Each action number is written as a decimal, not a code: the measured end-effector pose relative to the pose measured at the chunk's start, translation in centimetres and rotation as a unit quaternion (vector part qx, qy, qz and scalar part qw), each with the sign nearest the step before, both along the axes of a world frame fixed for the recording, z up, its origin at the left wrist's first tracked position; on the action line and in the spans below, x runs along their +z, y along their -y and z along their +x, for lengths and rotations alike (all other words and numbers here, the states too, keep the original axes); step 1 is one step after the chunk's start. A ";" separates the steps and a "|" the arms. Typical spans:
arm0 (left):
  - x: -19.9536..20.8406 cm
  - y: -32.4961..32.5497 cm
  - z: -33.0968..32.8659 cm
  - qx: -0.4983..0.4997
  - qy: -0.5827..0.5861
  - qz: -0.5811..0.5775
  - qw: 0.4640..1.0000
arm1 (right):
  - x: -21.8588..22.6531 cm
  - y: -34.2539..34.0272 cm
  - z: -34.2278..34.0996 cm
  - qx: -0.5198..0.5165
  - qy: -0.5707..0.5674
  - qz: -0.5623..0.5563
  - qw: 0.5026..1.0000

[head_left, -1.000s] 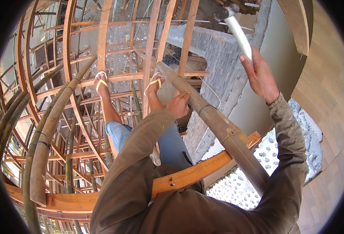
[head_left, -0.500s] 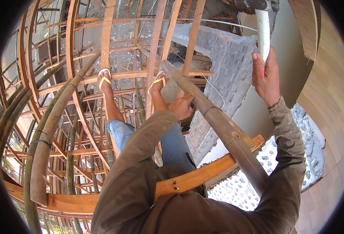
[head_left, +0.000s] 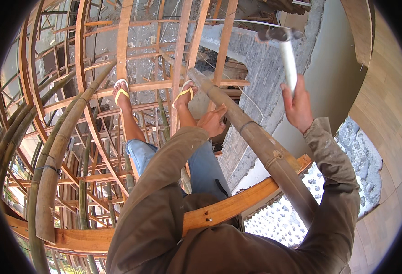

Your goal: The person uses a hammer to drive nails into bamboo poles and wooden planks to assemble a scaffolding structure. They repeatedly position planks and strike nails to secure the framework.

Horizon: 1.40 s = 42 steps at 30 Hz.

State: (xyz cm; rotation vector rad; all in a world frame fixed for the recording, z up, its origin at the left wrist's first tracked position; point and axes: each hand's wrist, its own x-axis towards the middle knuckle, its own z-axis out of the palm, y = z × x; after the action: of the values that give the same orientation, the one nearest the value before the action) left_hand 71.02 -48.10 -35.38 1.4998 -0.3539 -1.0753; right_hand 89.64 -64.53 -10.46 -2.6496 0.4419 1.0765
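My right hand (head_left: pixel 297 107) is wrapped around the white handle of a hammer (head_left: pixel 288 61), raised over the right side of the scene. The hammer's dark head is blurred and points away from me. Against the edge of a thick bamboo pole (head_left: pixel 261 139), my left hand (head_left: pixel 212 122) is closed, with thumb and index finger together at the bamboo. Whatever those fingers may pinch is too small to make out. The pole slants from near my right foot down to beneath my right arm, where a tie wraps it beside a wooden beam (head_left: pixel 237 202).
My feet, in yellow-strapped flip-flops (head_left: pixel 122 91), stand on a narrow wooden crosspiece (head_left: pixel 151 86) high above a littered floor. Bamboo poles (head_left: pixel 64 141) and a timber lattice fill the left. A grey tiled wall section (head_left: pixel 267 64) and a curved panelled surface (head_left: pixel 383 105) lie at right.
My right hand and the hammer have swung left and toward me, bringing the hammer head nearer the bamboo pole. My left hand stays in place at the pole.
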 end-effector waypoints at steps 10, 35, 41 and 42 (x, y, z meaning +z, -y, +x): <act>-0.5 0.1 -0.3 0.024 0.037 -0.017 0.999 | -0.3 1.7 3.2 -0.021 0.135 0.010 0.991; -0.1 0.3 -0.1 0.009 0.022 0.001 1.000 | -1.0 5.8 -6.7 -0.017 -0.113 0.034 0.993; 0.4 0.1 -0.3 0.050 0.011 -0.011 0.999 | 0.4 6.8 -7.4 -0.054 -0.209 -0.034 0.976; 0.3 0.2 -0.3 0.042 -0.005 -0.009 0.999 | 0.2 7.0 -7.0 -0.110 -0.140 -0.027 0.984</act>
State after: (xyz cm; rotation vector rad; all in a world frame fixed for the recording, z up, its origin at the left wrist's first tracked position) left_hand 70.71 -48.28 -35.03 1.4802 -0.2888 -1.0107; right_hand 82.66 -71.55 -10.25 -2.4266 0.8100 1.3831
